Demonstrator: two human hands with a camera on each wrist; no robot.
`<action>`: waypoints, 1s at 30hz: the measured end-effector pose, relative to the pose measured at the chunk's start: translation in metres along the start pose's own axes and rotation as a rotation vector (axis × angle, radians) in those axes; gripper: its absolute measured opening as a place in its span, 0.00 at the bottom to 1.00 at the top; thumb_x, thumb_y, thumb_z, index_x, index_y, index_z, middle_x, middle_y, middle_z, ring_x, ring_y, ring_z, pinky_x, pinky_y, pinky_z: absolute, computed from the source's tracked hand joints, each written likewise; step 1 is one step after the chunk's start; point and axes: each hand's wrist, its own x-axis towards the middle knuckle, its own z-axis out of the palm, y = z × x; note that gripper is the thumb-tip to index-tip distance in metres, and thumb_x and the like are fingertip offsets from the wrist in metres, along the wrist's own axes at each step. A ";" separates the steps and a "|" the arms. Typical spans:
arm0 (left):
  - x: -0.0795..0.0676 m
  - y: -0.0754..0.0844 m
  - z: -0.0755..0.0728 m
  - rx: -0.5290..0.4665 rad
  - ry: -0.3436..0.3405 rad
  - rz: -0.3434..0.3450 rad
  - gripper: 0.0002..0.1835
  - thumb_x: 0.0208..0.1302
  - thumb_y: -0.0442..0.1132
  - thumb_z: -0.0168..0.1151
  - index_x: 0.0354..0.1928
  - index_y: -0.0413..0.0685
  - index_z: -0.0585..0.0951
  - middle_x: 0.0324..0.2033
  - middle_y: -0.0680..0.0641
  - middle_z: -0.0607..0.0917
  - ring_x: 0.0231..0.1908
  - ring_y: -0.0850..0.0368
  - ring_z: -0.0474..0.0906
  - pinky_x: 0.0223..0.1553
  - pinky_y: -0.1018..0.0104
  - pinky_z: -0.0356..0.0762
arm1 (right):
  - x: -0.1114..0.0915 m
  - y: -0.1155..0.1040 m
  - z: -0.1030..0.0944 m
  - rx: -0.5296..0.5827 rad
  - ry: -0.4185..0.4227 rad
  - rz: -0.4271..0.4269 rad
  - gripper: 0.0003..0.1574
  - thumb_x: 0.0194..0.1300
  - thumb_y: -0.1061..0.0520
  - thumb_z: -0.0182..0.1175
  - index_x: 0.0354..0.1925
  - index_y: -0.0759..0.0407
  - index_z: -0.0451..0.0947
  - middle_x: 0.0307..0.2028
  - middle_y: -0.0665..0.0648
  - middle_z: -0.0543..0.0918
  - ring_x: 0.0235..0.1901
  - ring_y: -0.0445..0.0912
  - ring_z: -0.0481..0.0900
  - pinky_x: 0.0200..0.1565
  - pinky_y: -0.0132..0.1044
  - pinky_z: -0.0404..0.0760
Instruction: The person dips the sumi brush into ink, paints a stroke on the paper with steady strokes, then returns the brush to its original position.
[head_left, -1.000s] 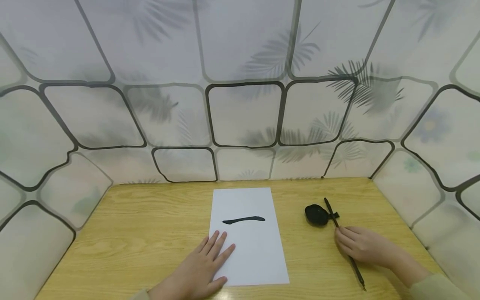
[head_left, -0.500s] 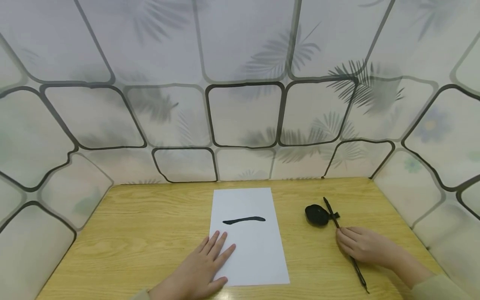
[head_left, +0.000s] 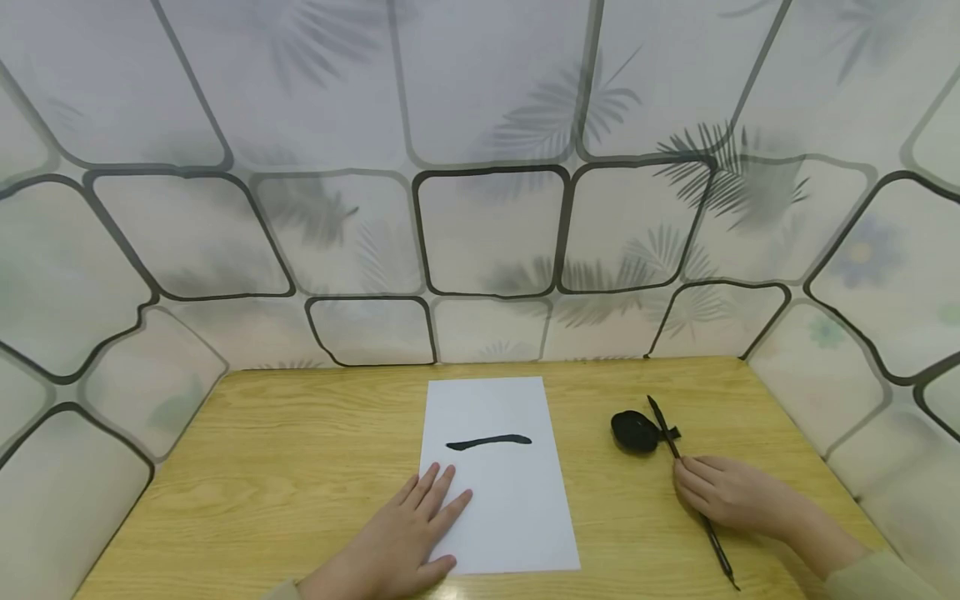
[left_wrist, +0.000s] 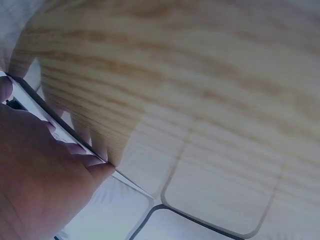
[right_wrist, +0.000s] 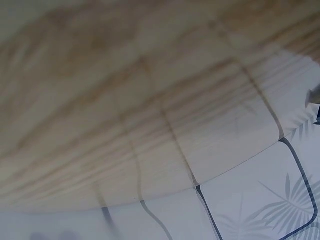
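Observation:
My left hand (head_left: 405, 533) lies spread on the lower left of a white sheet of paper (head_left: 517, 521), which bears one black horizontal brush stroke (head_left: 489, 442). The left wrist view shows the same hand (left_wrist: 47, 175) along the sheet's edge. To the right, the fingers of my right hand (head_left: 723, 492) pinch a slender dark writing brush (head_left: 717, 547) around its middle. The dark tip points away from me, and the looped end points toward me. Beside the tip sits a small round black ink dish (head_left: 633, 432); the brush crosses over its short handle.
Everything stands on a wood-grain table (head_left: 285, 450). Pale patterned walls (head_left: 487, 233) enclose it at the back and on both sides. The right wrist view shows mostly the blurred tabletop (right_wrist: 100, 125).
My right hand and the near end of the brush have shifted slightly to the right. The left hand, paper and ink dish stay put.

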 end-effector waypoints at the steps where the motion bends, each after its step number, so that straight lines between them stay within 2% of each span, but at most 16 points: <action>1: 0.000 0.001 -0.002 -0.015 -0.011 -0.005 0.40 0.80 0.69 0.39 0.83 0.54 0.62 0.81 0.34 0.63 0.79 0.35 0.63 0.73 0.42 0.72 | 0.000 0.000 0.000 0.000 0.001 -0.001 0.38 0.86 0.70 0.25 0.40 0.58 0.84 0.40 0.59 0.88 0.38 0.47 0.88 0.40 0.37 0.88; 6: 0.003 0.004 -0.015 -0.081 -0.105 -0.047 0.40 0.80 0.69 0.42 0.84 0.55 0.60 0.82 0.35 0.60 0.81 0.35 0.59 0.76 0.41 0.68 | -0.001 0.000 0.001 -0.006 0.006 -0.005 0.37 0.86 0.69 0.25 0.39 0.57 0.83 0.40 0.59 0.88 0.38 0.47 0.87 0.40 0.37 0.88; 10: 0.004 0.005 -0.020 -0.077 -0.140 -0.059 0.41 0.79 0.69 0.44 0.84 0.56 0.59 0.83 0.36 0.59 0.82 0.36 0.58 0.78 0.42 0.66 | 0.000 0.000 0.000 0.009 0.013 0.007 0.37 0.86 0.69 0.26 0.40 0.59 0.84 0.40 0.59 0.88 0.38 0.47 0.88 0.39 0.37 0.88; 23: 0.002 0.003 -0.015 -0.102 -0.109 -0.054 0.41 0.79 0.70 0.42 0.84 0.56 0.60 0.83 0.36 0.59 0.82 0.36 0.57 0.77 0.42 0.67 | 0.000 0.000 -0.003 0.000 0.019 0.027 0.39 0.85 0.71 0.26 0.39 0.59 0.86 0.40 0.59 0.89 0.37 0.47 0.88 0.39 0.37 0.88; 30: 0.001 0.004 -0.019 -0.062 -0.093 -0.059 0.42 0.79 0.70 0.44 0.84 0.53 0.60 0.83 0.37 0.60 0.82 0.39 0.58 0.77 0.43 0.68 | 0.001 0.003 -0.003 -0.016 0.038 0.037 0.39 0.84 0.73 0.26 0.39 0.59 0.86 0.39 0.59 0.90 0.36 0.48 0.89 0.38 0.38 0.89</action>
